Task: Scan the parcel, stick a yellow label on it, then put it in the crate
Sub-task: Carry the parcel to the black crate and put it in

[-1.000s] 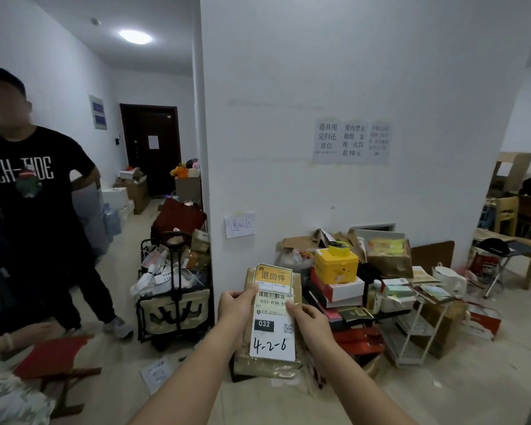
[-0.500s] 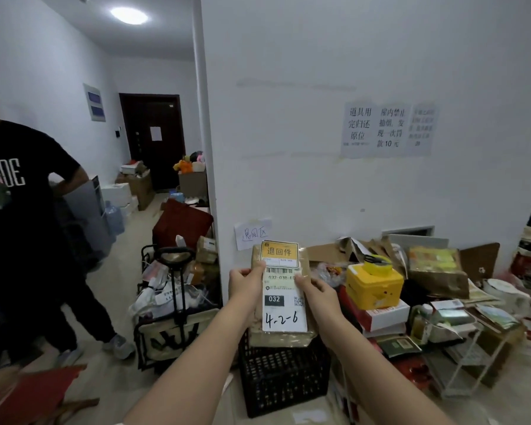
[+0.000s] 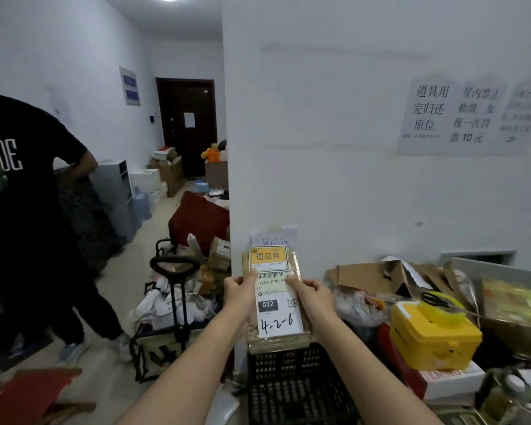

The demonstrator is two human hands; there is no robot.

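While both hands clasp it from either side, the parcel (image 3: 275, 302) stands upright in the air, its labelled face turned toward the camera. The left hand (image 3: 239, 291) pinches the left edge with its thumb lying on the white shipping label (image 3: 278, 305), and the right hand (image 3: 310, 294) grips the right edge the same way, thumb on the front. Just above the two thumbs, at the top of the parcel, sits the yellow label (image 3: 268, 257), already stuck on. Directly beneath the grip, the black crate (image 3: 298, 384) stands on the floor, the parcel's lower end hanging just over its rim. Right of the hands lies a yellow box (image 3: 432, 338) among cartons; left of them stands a trolley (image 3: 174, 305), and farther left a person in a black shirt (image 3: 22, 185).
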